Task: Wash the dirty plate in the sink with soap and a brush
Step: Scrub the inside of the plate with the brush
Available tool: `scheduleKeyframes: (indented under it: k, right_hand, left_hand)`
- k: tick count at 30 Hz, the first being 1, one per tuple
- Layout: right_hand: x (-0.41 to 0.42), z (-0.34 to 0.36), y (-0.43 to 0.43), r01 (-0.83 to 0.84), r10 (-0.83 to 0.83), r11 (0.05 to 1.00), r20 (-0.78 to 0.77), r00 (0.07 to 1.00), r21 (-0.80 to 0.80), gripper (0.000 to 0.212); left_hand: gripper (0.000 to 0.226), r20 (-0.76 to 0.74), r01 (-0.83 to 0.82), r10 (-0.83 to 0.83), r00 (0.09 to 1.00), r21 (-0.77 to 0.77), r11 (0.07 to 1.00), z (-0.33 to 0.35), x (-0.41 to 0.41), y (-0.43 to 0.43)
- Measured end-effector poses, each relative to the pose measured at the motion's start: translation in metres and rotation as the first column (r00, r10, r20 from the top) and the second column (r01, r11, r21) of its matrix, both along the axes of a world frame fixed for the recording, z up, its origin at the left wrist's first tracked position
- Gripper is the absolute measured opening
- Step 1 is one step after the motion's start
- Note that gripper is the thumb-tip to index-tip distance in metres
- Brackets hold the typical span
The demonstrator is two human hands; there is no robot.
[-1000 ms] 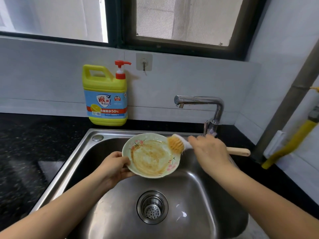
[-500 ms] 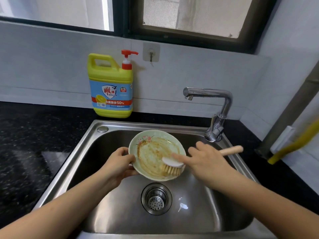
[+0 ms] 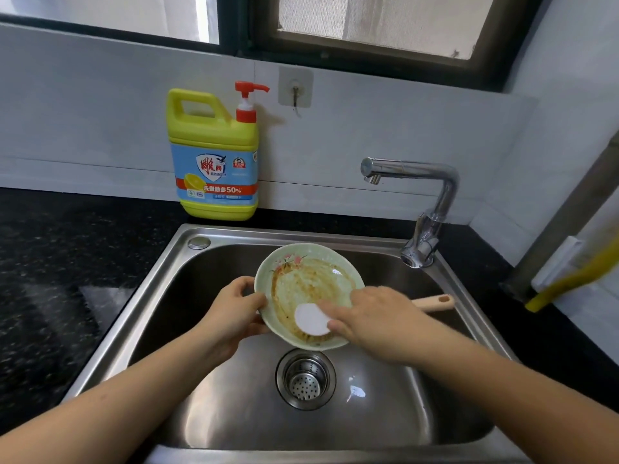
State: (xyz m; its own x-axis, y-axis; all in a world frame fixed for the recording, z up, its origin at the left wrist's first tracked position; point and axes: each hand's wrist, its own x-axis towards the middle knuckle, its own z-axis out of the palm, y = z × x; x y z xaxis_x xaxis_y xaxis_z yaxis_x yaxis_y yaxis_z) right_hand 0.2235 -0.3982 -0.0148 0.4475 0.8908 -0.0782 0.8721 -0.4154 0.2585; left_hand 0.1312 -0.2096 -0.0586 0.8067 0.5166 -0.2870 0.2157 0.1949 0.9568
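Black speckled bench (image 3: 60,262) w/ steel sink (image 3: 160,279) set in it. Left hand (image 3: 234,309) fingers curled round the left rim of the dirty plate (image 3: 301,283), held tilted over the basin, above the drain (image 3: 305,380). Right hand (image 3: 375,316) is closed on the brush (image 3: 311,319), white head pressed on the plate's lower part just left of those fingers, wood handle sticking out right. Soap bottle (image 3: 216,155) stands well beyond the hands, tap (image 3: 422,209) beyond the right one.

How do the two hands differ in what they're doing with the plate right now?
The left hand grips the plate by its rim, while the right hand holds the brush. The left hand steadies; the right hand presses the brush head onto the plate's stained face. Both work over the sink.
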Motion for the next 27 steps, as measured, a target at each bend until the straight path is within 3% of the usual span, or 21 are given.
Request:
scheduleKeyframes:
  k: [3,6,9,12,18,21,27]
  right_hand:
    - [-0.003,-0.017,0.022,0.015,-0.02,0.992,0.036,0.999,0.127,0.047]
    - [0.019,-0.021,0.032,0.108,-0.143,0.973,0.167,0.976,0.204,0.044]
    - [0.031,-0.017,0.023,0.141,-0.198,0.966,0.265,0.944,0.217,0.043]
    - [0.03,-0.019,0.005,0.116,-0.161,0.976,0.248,0.955,0.187,0.042]
    - [-0.004,-0.008,0.001,0.022,-0.03,0.989,0.057,0.998,0.149,0.039]
    - [-0.006,-0.015,0.026,-0.018,-0.003,0.975,0.09,0.996,0.223,0.04]
    - [0.027,-0.018,0.045,0.068,-0.144,0.962,0.281,0.949,0.265,0.04]
  left_hand:
    - [0.022,-0.012,0.01,-0.01,1.0,0.006,1.0,-0.003,0.0,-0.003]
    - [0.021,-0.024,0.046,-0.046,0.999,0.013,0.999,-0.004,-0.001,-0.005]
    - [0.02,-0.016,0.045,-0.046,0.999,-0.015,0.999,-0.004,0.0,-0.005]
    - [0.021,-0.014,0.017,-0.017,1.0,-0.003,1.0,-0.003,0.0,-0.001]
    - [0.026,0.006,-0.024,0.024,1.0,0.006,1.0,-0.002,0.001,0.001]
    - [0.026,-0.007,0.014,-0.014,1.0,-0.017,1.0,-0.003,0.001,-0.003]
    - [0.027,-0.031,0.075,-0.077,0.996,-0.06,0.995,-0.005,0.001,-0.003]
